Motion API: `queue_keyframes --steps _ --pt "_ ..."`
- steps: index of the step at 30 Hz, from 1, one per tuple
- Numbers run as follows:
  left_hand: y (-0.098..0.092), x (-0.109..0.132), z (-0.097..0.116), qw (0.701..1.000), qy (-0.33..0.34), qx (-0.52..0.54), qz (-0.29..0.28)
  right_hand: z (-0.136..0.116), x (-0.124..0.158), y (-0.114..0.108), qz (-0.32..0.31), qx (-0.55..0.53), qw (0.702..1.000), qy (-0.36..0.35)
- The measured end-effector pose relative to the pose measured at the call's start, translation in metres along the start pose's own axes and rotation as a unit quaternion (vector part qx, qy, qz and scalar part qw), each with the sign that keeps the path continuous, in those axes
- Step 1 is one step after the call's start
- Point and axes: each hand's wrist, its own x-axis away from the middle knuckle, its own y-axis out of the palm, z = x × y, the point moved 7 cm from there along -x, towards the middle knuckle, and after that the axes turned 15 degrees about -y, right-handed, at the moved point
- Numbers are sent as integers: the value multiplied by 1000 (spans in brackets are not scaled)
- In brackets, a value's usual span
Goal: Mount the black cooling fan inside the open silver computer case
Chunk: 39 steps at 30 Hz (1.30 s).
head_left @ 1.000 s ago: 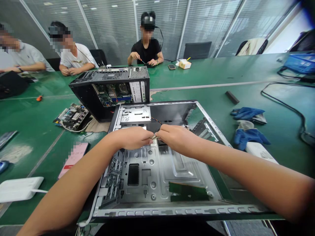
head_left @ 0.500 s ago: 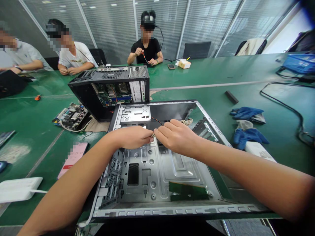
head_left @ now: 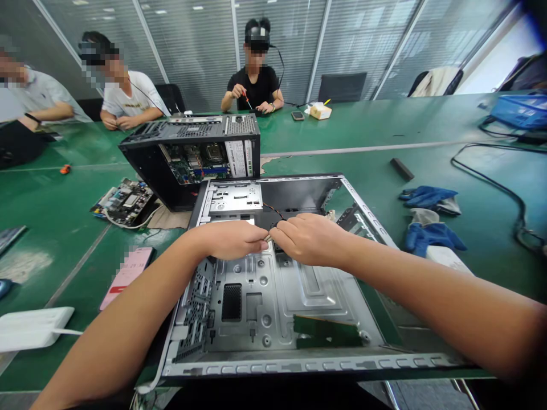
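An opened computer case (head_left: 265, 364) lies on its side in front of me, its bare metal floor facing up. Over its middle, my left hand (head_left: 237, 238) and my right hand (head_left: 310, 239) meet almost fingertip to fingertip. Both are closed on a thin, pale cable (head_left: 269, 238), of which only a short piece shows between them. A small light end sticks up behind the right hand. A dark twisted wire (head_left: 273, 210) runs from the drive bay (head_left: 236, 196) toward the right hand. On the case floor lies a green memory module (head_left: 327, 332).
A second computer case (head_left: 188, 134) stands upright behind, beside a loose motherboard (head_left: 126, 202). A phone (head_left: 128, 276) and white adapter (head_left: 36, 329) lie left; blue gloves (head_left: 431, 199) and a black cable (head_left: 504, 188) right. Three people sit across the table; one holds a screwdriver (head_left: 248, 101).
My right hand has lowered slightly and turned, hiding most of the pale bundle that showed behind it. The left hand has stayed nearly still.
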Motion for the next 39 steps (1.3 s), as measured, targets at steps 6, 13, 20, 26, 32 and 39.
queue_keyframes --steps 6,13,20,26,32,39 --pt "3 2 4 999 18 14 -26 -4 -1 -2 4 -20 1000 -5" --pt "4 -1 4 1000 11 4 -14 -1 -2 12 -52 -39 997 32" --pt "4 -3 5 1000 0 -11 7 -1 0 27 -109 -116 983 87" --pt "5 -5 4 1000 -18 -9 9 0 0 29 -133 -241 953 124" --pt "7 -6 3 1000 -14 -11 8 3 4 27 -97 -323 931 137" --pt "6 -5 4 1000 10 -10 -7 8 6 22 -93 -291 939 155"
